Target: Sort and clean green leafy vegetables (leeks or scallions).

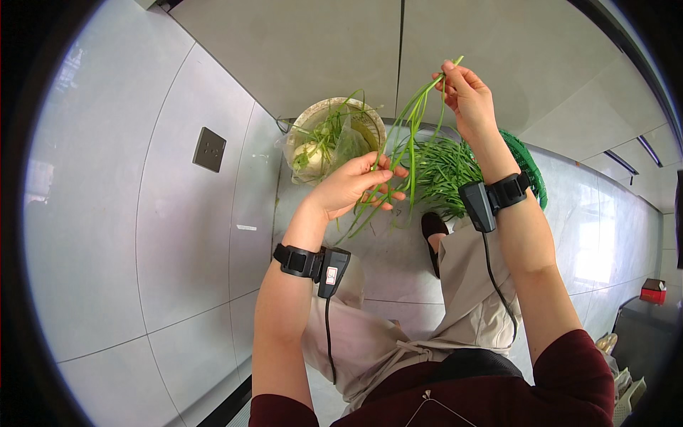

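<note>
Up by the cabinet front, my right hand (469, 101) pinches a small bunch of long garlic chives (413, 128) near the pale stem ends. The leaves hang down and to the left from it. My left hand (360, 184) is at their lower part, with strands running between its thumb and spread fingers. Below and behind the bunch lies a thick heap of garlic chives (445, 171), next to a green plastic basket (536, 171) partly hidden by my right forearm. To the left stands a round bin (380, 120) with a clear plastic bag, green scraps and a pale round vegetable (312, 158).
A tiled wall (181, 224) with a dark socket (209, 149) rises on the left. Pale cabinet doors (331, 53) stand ahead. My shoe (433, 227) is close to the chive heap. Cabled black devices (334, 272) are strapped to both forearms. A red box (653, 291) sits far right.
</note>
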`<state>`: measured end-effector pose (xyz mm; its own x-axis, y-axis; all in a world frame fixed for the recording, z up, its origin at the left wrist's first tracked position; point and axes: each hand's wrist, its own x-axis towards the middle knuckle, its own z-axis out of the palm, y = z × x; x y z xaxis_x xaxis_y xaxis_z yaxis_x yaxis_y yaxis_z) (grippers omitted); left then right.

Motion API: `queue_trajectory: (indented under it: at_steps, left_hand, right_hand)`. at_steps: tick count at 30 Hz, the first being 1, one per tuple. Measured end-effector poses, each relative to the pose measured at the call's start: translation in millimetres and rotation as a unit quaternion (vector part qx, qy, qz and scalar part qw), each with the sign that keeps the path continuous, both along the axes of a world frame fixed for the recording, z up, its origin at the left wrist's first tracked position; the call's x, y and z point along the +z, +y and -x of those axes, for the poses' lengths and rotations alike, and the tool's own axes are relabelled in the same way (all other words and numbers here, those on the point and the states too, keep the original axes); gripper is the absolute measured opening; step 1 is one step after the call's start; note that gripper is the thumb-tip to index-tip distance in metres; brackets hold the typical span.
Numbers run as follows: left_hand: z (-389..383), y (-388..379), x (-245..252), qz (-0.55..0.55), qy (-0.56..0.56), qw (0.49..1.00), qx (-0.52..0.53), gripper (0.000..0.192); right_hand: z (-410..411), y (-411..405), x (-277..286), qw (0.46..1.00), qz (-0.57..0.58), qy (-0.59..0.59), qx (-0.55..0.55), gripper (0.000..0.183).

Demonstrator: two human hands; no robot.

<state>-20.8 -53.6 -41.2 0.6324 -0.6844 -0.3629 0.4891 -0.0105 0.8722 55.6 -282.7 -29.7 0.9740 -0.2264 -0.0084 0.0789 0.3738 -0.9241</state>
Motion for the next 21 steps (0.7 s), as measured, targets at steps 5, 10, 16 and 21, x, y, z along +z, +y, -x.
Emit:
queue_trajectory:
  at_steps: [5,10,16,21]
  left_hand:
    - [0.2,-0.2,3.1,0.007,-0.002,1.000,0.009,0.017]
    - [0.1,-0.9,2.3,0.005,0.012,0.999,0.040,0.017]
    - [-1.1,-1.5,2.7,-0.007,-0.009,0.999,0.047,0.016]
    - [-2.1,-4.1,2.7,-0.036,-0.024,0.993,0.112,0.015]
  right_hand:
    - [-0.2,2.2,0.6,1.000,-0.003,-0.005,0.009,0.020]
    - [2.2,3.5,1.6,1.000,-0.004,-0.009,0.023,0.020]
    - [6.1,10.6,5.2,0.999,0.014,-0.001,0.033,0.020]
    - [7.5,12.6,8.6,0.999,0.010,-0.018,0.044,0.019]
